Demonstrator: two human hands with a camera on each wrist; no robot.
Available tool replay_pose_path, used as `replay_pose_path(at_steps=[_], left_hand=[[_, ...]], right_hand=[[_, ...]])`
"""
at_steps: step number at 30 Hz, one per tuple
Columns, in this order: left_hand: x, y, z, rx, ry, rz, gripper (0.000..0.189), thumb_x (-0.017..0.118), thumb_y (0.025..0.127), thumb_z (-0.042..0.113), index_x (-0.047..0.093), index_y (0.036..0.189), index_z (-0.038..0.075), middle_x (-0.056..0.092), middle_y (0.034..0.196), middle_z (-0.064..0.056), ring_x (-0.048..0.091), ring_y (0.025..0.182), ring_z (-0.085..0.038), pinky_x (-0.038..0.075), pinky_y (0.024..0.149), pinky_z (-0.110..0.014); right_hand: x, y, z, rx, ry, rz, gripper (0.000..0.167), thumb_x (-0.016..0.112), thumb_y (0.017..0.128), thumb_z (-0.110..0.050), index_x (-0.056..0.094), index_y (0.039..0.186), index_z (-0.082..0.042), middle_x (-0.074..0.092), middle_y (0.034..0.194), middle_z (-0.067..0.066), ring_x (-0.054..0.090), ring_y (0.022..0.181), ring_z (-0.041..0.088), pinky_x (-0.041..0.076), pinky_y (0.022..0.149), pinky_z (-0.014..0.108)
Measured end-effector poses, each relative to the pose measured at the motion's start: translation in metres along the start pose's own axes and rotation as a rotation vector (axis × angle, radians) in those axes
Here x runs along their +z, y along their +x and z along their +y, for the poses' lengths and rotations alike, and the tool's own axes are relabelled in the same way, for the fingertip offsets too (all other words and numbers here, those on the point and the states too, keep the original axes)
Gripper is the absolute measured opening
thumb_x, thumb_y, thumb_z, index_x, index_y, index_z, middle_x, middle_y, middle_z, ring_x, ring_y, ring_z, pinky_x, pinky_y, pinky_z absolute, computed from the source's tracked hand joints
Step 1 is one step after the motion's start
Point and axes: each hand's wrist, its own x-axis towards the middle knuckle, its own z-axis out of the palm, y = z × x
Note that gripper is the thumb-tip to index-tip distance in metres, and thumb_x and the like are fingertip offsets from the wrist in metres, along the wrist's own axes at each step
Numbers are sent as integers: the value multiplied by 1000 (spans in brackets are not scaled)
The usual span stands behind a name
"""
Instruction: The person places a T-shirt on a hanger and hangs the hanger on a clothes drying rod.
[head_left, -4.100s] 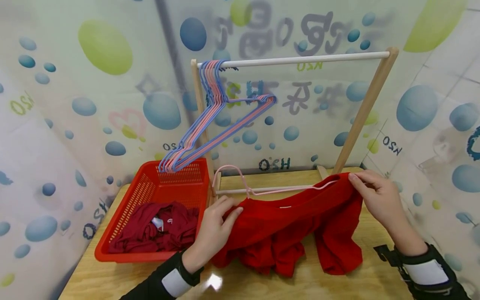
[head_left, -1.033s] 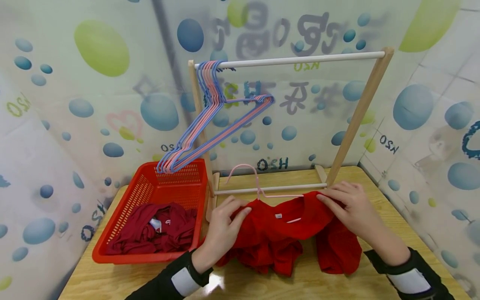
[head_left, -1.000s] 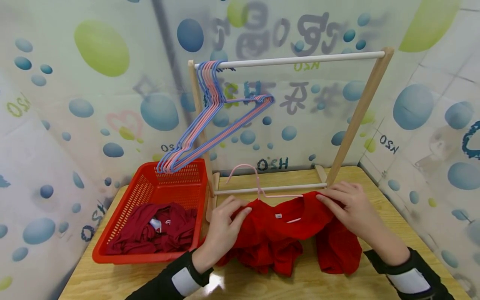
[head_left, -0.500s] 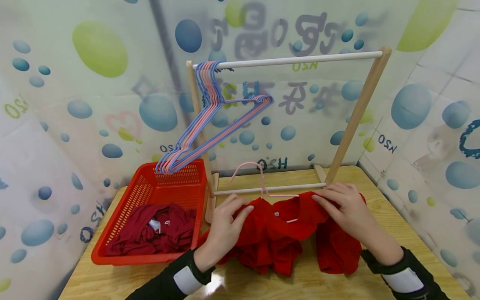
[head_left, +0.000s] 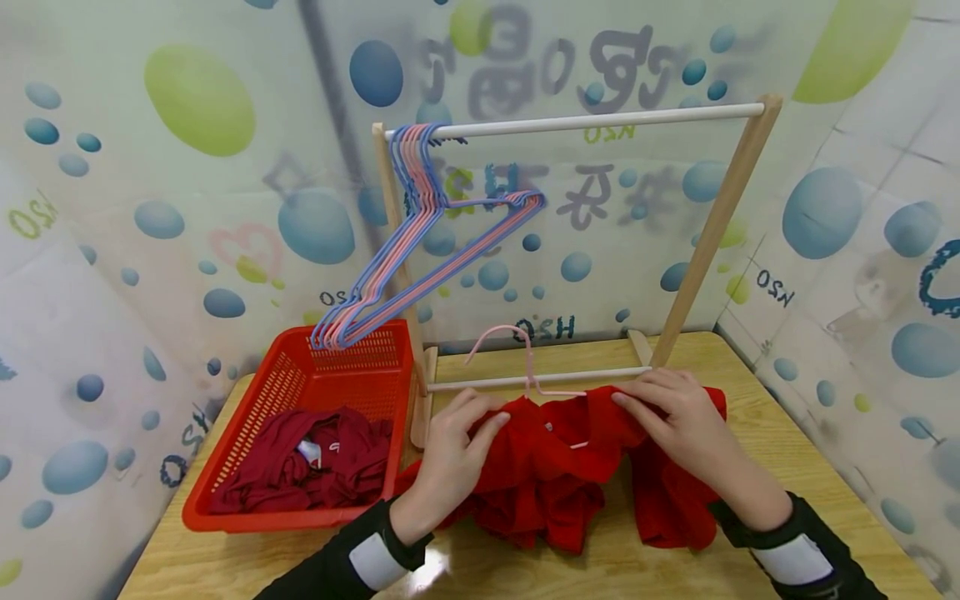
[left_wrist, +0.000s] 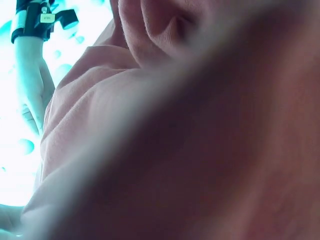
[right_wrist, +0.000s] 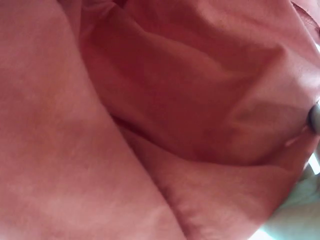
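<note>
A bright red shirt [head_left: 558, 462] hangs bunched between my hands over the table, a white tag inside its neckline. My left hand [head_left: 450, 454] pinches it at the left shoulder, thumb and fingers on the cloth. At the right shoulder my right hand [head_left: 686, 425] grips the fabric. A pink hanger [head_left: 529, 358] sits inside the shirt; its hook and part of one arm show above the collar, and a short piece of its lower bar shows in the neck opening. Red cloth [right_wrist: 200, 100] fills most of the right wrist view, and blurred cloth [left_wrist: 95, 105] much of the left wrist view.
Behind stands a clothes rack with a white rail [head_left: 600, 123], several blue and pink hangers [head_left: 420, 225] bunched at its left end. At left, a red plastic basket [head_left: 300, 521] holds dark red clothing [head_left: 300, 467]. All stands on a wooden table [head_left: 795, 467].
My right hand has moved left along the shirt, drawing the shoulders closer together. The neckline has narrowed around the hanger, whose hook has shifted right. My left hand keeps its hold.
</note>
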Motion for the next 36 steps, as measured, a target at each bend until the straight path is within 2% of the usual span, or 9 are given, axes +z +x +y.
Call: replay_pose_path(at_steps=[5, 11, 15, 22, 30, 36], left_hand=[[0, 0, 1, -5, -10, -14, 9, 66, 88, 11, 70, 95, 12, 62, 86, 2, 59, 80, -8, 47, 65, -20], [0, 0, 1, -15, -19, -22, 9, 66, 88, 11, 70, 96, 12, 62, 87, 2, 59, 81, -8, 47, 66, -20], [1, 0, 2, -1, -11, -15, 9, 66, 88, 10, 70, 95, 12, 62, 86, 2, 59, 80, -8, 47, 65, -21], [0, 1, 2, -13, -17, -28, 9, 65, 89, 13, 70, 95, 11, 62, 86, 2, 59, 81, -8, 48, 66, -20], [1, 1, 1, -18, -21, -32, 9, 65, 89, 13, 70, 96, 12, 61, 86, 3, 58, 79, -7, 47, 66, -20], [1, 1, 3, -14, -20, -35, 8, 64, 90, 14, 70, 96, 13, 61, 86, 3, 58, 79, -7, 47, 65, -20]], right_hand=[[3, 2, -3, -23, 16, -2, 23, 77, 71, 0, 74, 89, -14, 66, 81, -8, 57, 77, 7, 42, 75, 18], [7, 3, -5, -28, 10, 14, 22, 78, 71, -2, 74, 88, -15, 67, 82, -8, 57, 78, 7, 43, 74, 15], [9, 4, -7, -24, 16, 18, 22, 78, 72, -3, 73, 88, -16, 67, 83, -7, 58, 79, 7, 44, 73, 14], [13, 4, -11, -19, 21, 13, 23, 78, 73, -4, 74, 91, -17, 69, 87, -7, 61, 82, 9, 46, 75, 15], [16, 4, -14, -18, 33, 19, 22, 77, 74, -5, 73, 91, -17, 65, 81, -9, 53, 74, 4, 42, 69, 14], [18, 5, -17, -1, 27, 23, 22, 77, 74, -4, 73, 92, -17, 67, 82, -8, 56, 77, 8, 42, 72, 20]])
